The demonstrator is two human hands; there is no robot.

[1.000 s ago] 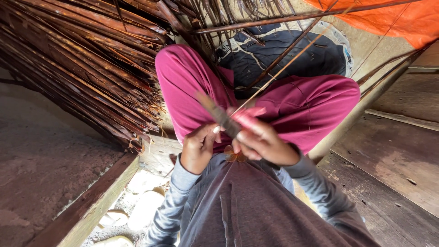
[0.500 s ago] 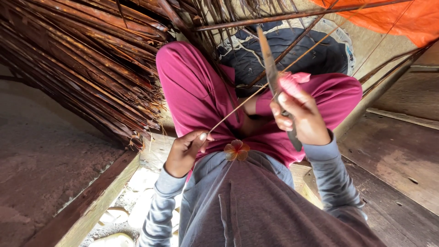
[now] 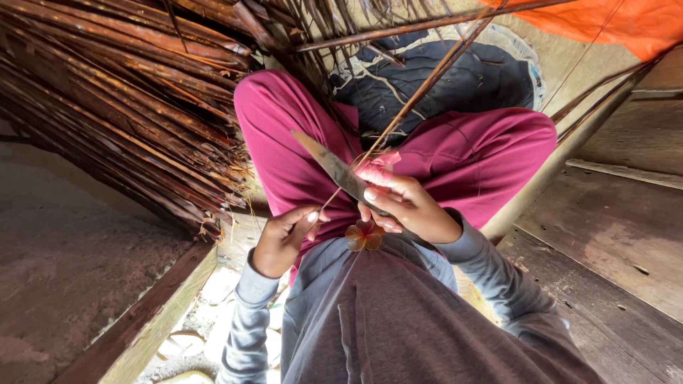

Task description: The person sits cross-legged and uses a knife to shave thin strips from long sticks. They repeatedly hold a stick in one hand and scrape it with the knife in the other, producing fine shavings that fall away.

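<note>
Since earlier: right hand [image 3: 409, 206] is coming back down, knife [image 3: 334, 167] now lying across the strip.
Strip [image 3: 420, 89]: running from left hand [image 3: 284, 238] up and away.
Hands: left pinching strip; right clamped on knife, nearer.

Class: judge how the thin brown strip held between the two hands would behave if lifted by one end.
The strip is long and very thin, so probably light and whippy. It looks straight only while the left hand pinches its end. Likely droops, may split.
</note>
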